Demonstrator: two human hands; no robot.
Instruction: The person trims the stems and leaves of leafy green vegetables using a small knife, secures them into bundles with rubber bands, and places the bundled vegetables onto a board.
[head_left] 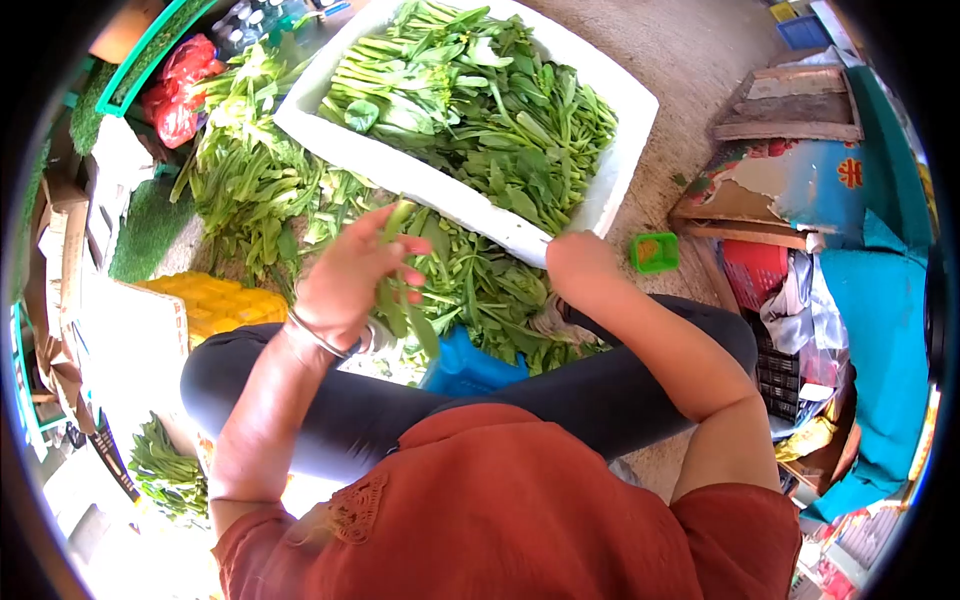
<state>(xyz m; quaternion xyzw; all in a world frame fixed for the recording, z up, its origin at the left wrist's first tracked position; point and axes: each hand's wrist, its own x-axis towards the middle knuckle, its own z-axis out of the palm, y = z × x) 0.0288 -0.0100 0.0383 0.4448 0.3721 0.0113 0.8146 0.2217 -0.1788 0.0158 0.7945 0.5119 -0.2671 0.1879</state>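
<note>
Two bare hands in the head view, one stem [421, 330] being handled. Left hand [340, 275], 9-10 o'clock, has the stem between thumb and fingers; grip looks light, other fingers partly spread. Right hand [583, 268], 2-3 o'clock, is curled by the near rim of the white box [645, 120]; can't tell if it holds anything or touches the rim.

Step, my read: single-stem handling, clear of the heaps. Next move calls for a soft pinch, no crushing, and knuckles clear of the rim.

Counts: 1 white box at 12, greens [450, 90] inside; 1 floor heap [240, 210], 10 o'clock round to below the box; 1 bunch [165, 470] at 8; 1 green tray [655, 253] at 2-3; 1 yellow crate [215, 305] at 9; 1 blue tub [470, 365] at 6, between the legs. Leaves: too many to count.
</note>
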